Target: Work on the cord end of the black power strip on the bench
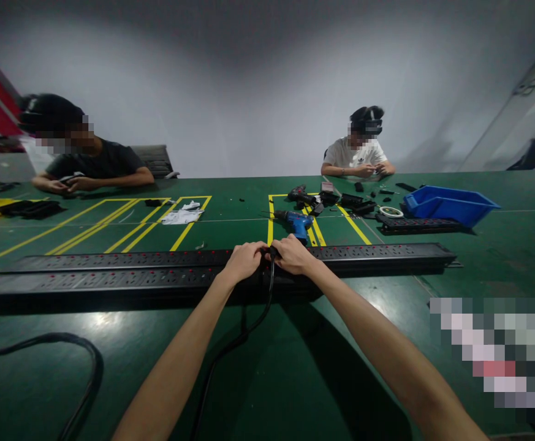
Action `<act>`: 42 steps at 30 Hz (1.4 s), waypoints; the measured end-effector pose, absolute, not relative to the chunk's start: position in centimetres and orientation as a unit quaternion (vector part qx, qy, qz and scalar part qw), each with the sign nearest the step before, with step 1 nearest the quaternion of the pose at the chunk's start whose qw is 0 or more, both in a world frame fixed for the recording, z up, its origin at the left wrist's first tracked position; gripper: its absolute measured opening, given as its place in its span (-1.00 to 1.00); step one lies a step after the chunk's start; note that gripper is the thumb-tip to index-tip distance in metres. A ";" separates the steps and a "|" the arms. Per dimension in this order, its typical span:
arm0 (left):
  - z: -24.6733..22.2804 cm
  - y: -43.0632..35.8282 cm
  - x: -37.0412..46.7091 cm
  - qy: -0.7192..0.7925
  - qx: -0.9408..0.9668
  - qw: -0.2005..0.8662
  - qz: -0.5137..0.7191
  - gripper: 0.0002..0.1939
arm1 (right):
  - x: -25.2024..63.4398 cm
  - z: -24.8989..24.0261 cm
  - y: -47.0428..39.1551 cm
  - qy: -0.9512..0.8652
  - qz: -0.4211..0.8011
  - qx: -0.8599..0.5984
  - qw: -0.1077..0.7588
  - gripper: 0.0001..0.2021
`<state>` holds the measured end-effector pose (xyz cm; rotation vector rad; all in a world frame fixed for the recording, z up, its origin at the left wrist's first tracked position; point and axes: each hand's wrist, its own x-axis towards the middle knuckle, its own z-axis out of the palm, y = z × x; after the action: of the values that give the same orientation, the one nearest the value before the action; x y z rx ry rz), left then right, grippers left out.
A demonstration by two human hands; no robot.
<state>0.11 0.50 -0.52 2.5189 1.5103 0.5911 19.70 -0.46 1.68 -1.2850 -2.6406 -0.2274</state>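
Note:
Two long black power strips (124, 279) lie side by side across the table, with rows of sockets and small red switches on top. My right hand (293, 255) is closed at the upper end of a black power cable (267, 306), over the strips. From there the cable hangs down past the near strip and runs along the table toward me. My left hand (245, 260) is just beside it, fingers curled and fingertips almost meeting the right ones. What the left fingertips pinch is hidden.
Beyond the strips lie a blue cordless drill (297, 222), black parts, a tape roll (390, 212) and a blue bin (451, 203). Crumpled white plastic (183, 214) lies left. Another cable (93, 367) curves at the near left. Two people sit across the green table (230, 214).

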 end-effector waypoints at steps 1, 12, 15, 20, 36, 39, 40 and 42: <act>-0.6 0.5 0.1 0.502 0.839 0.072 0.197 -0.62 | 19.7 1.6 -0.5 -0.893 -0.078 -0.432 0.099 -0.67; 0.0 0.1 -0.1 0.503 0.837 0.084 0.198 -0.62 | 19.3 2.3 -1.1 -0.900 -0.100 -0.415 0.083 -0.71; 0.0 0.1 -0.1 0.509 0.834 0.084 0.194 -0.61 | 19.2 2.7 -1.2 -0.908 -0.113 -0.397 0.070 -0.75; 0.1 0.0 -0.2 0.512 0.832 0.088 0.196 -0.61 | 19.1 2.8 -1.3 -0.901 -0.106 -0.413 0.074 -0.74; 0.9 -0.6 -0.8 0.515 0.833 0.079 0.185 -0.63 | 18.6 2.6 -2.8 -0.886 -0.094 -0.419 0.173 -0.62; 1.1 -0.9 -0.8 0.509 0.835 0.077 0.192 -0.63 | 19.0 2.3 -3.8 -0.880 -0.069 -0.410 0.228 -0.62; 1.1 -1.0 -0.8 0.509 0.835 0.076 0.193 -0.63 | 19.1 2.3 -3.9 -0.871 -0.059 -0.420 0.248 -0.63; 1.2 -1.1 -0.7 0.513 0.833 0.077 0.193 -0.63 | 19.5 2.2 -4.0 -0.845 -0.034 -0.451 0.284 -0.65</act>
<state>-0.73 -1.08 1.17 2.4948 1.5380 0.5791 19.47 -4.00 2.17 -1.2064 -2.2617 -0.0918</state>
